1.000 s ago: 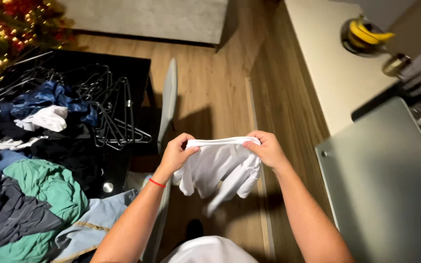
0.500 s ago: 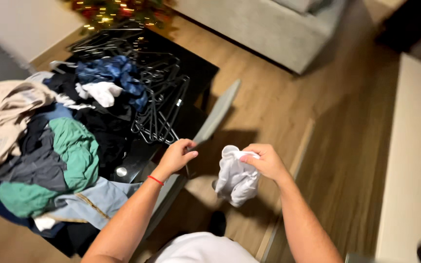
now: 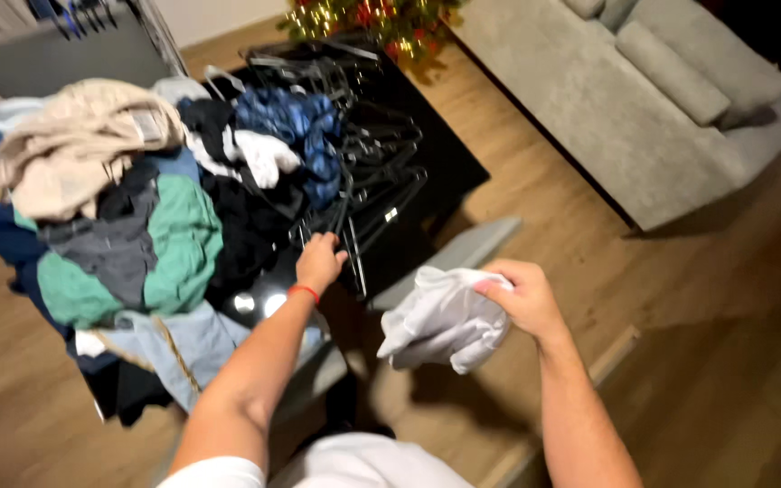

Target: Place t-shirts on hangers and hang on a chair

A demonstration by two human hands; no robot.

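Observation:
My right hand holds a crumpled white garment in front of me, above the wooden floor. My left hand, with a red band at the wrist, reaches out to a heap of black clothes hangers on a black table; its fingers touch one hanger. Whether they close on it I cannot tell. Left of the hangers lies a pile of clothes: green, beige, blue, black and white pieces.
A grey sofa stands at the upper right. A lit, decorated tree is behind the table. A grey flat board leans by the table's near edge. Wooden floor spreads to the right.
The view swung left toward the table. My left hand let go of the white garment and reached to the hangers. My right hand keeps the garment, now bunched.

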